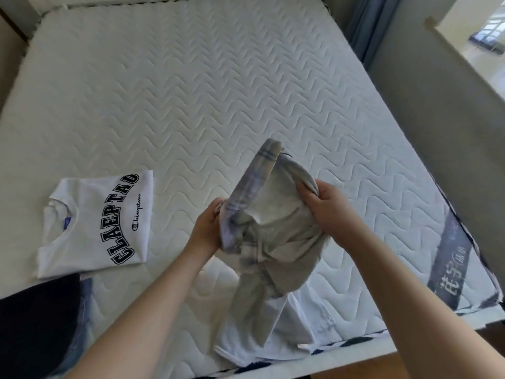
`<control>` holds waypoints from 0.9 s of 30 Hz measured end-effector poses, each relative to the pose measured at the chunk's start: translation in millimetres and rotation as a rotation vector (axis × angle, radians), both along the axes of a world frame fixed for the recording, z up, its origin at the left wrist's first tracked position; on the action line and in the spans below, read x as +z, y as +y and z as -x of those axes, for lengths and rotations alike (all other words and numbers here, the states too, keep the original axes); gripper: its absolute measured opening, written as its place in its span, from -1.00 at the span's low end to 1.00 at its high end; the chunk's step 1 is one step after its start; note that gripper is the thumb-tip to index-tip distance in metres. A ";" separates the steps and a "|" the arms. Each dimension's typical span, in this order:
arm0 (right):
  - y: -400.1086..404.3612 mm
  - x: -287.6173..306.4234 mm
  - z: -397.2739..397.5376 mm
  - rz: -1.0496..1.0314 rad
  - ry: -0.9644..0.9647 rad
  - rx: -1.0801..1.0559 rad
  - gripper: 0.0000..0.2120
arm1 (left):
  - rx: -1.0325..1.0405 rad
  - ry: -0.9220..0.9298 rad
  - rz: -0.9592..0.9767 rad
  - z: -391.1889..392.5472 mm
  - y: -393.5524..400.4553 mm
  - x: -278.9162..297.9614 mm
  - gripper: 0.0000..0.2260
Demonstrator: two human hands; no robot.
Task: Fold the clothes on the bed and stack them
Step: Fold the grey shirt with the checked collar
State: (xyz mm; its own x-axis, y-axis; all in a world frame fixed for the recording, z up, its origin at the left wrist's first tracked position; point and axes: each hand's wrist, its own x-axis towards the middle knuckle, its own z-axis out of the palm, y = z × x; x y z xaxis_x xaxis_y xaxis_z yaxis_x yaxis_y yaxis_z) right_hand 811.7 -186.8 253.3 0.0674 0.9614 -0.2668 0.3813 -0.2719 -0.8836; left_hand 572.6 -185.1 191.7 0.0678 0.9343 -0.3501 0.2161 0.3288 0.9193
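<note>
From the head view, a white quilted mattress fills most of the picture, and everything else can be placed against it.

Above its near middle, both hands hold up a crumpled grey garment with pale blue plaid bands along one edge. The left hand grips the garment's left side, fingers curled into the bunched cloth. The right hand pinches its right edge, thumb and fingers closed on a fold. The upper part of the garment stands up between the hands, and its lower part hangs down towards the mattress's near edge.

Under that hanging part, at the near edge of the mattress, lies a white garment, partly spread and partly covered by the grey one.

On the left part of the mattress a folded white T-shirt lies flat, its dark block lettering facing up. Just nearer than it, at the near-left corner of the mattress, are a dark garment and, touching its right side, blue denim.

Along the right edge of the mattress runs a dark printed band with pale characters. Beyond the far-right corner hangs a blue curtain.
</note>
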 end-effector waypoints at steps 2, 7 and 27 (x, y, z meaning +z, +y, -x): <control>-9.9 19.9 0.9 -0.029 -0.034 -0.055 -0.71 | -0.020 0.072 -0.098 10.7 -1.5 30.9 -0.86; -41.5 93.8 6.6 -0.129 -0.017 -0.108 -0.66 | -0.105 0.046 -0.219 52.0 -17.0 119.7 -0.76; -162.3 219.6 -36.1 -0.361 -0.081 -0.100 -0.87 | -0.643 0.163 -0.194 93.6 -138.6 272.8 -0.46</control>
State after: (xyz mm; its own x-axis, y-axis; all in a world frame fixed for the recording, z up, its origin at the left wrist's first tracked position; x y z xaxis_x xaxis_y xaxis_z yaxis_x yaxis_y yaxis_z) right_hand 847.8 -349.1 472.9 0.1725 0.9801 0.0979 0.4409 0.0121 -0.8975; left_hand 479.0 -323.6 464.5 0.5903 0.7726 -0.2335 0.4535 -0.0782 0.8878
